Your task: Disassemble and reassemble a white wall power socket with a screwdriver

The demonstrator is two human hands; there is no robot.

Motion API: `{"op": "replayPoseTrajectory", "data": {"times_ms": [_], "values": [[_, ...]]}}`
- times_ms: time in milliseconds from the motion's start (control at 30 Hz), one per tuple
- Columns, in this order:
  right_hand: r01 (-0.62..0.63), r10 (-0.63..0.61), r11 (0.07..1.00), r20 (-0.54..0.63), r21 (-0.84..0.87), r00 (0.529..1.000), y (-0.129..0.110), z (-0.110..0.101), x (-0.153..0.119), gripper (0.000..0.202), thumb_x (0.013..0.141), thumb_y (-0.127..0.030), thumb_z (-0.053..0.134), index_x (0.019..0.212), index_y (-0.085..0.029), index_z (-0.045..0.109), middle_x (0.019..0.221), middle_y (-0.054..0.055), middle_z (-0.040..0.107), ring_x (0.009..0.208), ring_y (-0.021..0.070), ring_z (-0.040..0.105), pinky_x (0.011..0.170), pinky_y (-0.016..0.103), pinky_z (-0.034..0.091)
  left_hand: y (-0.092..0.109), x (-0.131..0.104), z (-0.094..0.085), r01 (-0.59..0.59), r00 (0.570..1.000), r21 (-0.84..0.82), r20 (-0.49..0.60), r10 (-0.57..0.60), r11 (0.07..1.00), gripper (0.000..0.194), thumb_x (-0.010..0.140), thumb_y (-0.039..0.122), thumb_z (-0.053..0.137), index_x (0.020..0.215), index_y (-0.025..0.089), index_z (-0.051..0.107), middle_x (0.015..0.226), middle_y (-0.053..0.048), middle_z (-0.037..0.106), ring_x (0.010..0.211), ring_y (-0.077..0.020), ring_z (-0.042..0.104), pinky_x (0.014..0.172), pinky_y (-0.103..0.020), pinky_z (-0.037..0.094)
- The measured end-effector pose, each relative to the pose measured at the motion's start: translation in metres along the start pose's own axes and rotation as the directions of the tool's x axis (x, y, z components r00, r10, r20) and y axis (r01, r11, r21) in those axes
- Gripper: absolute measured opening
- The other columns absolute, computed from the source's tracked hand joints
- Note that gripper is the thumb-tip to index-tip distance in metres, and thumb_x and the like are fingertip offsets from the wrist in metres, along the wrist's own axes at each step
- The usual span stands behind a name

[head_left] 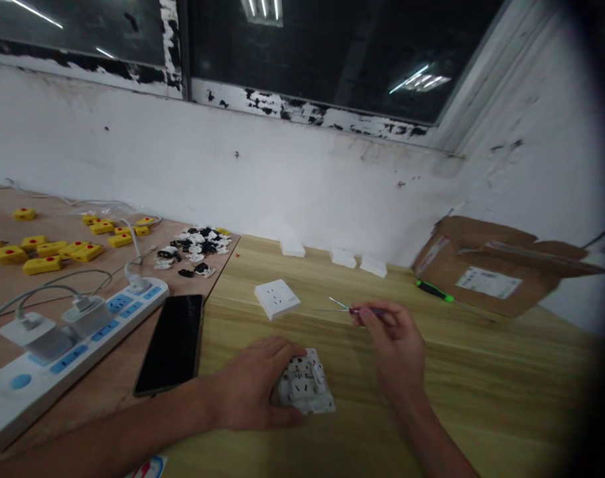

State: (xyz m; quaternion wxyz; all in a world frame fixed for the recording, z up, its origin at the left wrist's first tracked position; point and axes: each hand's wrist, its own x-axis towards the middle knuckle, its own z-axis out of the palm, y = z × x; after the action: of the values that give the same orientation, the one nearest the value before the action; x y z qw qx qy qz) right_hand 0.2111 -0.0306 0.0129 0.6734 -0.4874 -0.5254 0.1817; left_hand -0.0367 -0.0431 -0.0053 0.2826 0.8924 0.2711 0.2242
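My left hand (260, 385) grips the left side of an uncovered wall socket (305, 386) lying on the wood-grain table. Its fingers cover the upper left edge and the thumb lies by the lower edge; the socket's slots and inner parts show. To the right and a little farther back, my right hand (395, 342) is closed around the dark purple handle of a small screwdriver (355, 311). The thin shaft points left, apart from the socket, and looks doubled. Beyond the hands sits a white socket (277, 297) with its face up.
Three white pieces (342, 257) lie along the wall. A green-and-black screwdriver (436, 291) rests by the cardboard box (491, 265). On the left are a phone (170, 342), a power strip (91, 342) with plugged-in chargers, black and white parts (203, 242) and several yellow blocks (42, 264).
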Motion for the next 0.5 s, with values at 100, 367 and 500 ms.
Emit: {"op": "replayPoseTrajectory", "data": {"times_ms": [100,367,500], "values": [[-0.043,0.069,0.986,0.161,-0.161,0.985,0.025,-0.006,0.001,0.026,0.082,-0.040,0.071,0.089,-0.018,0.060,0.091,0.008,0.073,0.087,0.0218,0.070,0.081,0.037,0.056,-0.001,0.000,0.000,-0.013,1.000,0.011,0.000,0.013,1.000,0.075,0.074,0.042,0.075,0.138,0.022,0.041,0.130,-0.010,0.055,0.120,-0.0294,0.050,0.105,-0.043,0.040],[0.395,-0.079,0.637,0.453,-0.662,0.888,0.053,-0.034,0.031,0.033,0.098,-0.040,0.044,0.114,-0.017,0.061,0.115,0.014,0.067,0.111,0.0270,0.060,0.097,0.047,0.045,-0.005,-0.001,0.005,-0.078,0.997,0.071,-0.012,0.079,0.994,0.074,0.077,0.044,0.071,0.140,0.020,0.040,0.132,-0.013,0.054,0.120,-0.0320,0.050,0.104,-0.045,0.040],[0.392,0.017,0.531,0.472,-0.752,0.882,0.061,-0.047,0.050,0.020,0.090,-0.030,0.054,0.095,-0.016,0.066,0.096,0.012,0.069,0.096,0.0263,0.062,0.090,0.040,0.046,-0.005,-0.002,0.006,-0.079,0.995,0.102,-0.054,0.085,0.992,0.068,0.082,0.045,0.067,0.140,0.022,0.040,0.130,-0.011,0.054,0.119,-0.0310,0.050,0.105,-0.046,0.039]]}}
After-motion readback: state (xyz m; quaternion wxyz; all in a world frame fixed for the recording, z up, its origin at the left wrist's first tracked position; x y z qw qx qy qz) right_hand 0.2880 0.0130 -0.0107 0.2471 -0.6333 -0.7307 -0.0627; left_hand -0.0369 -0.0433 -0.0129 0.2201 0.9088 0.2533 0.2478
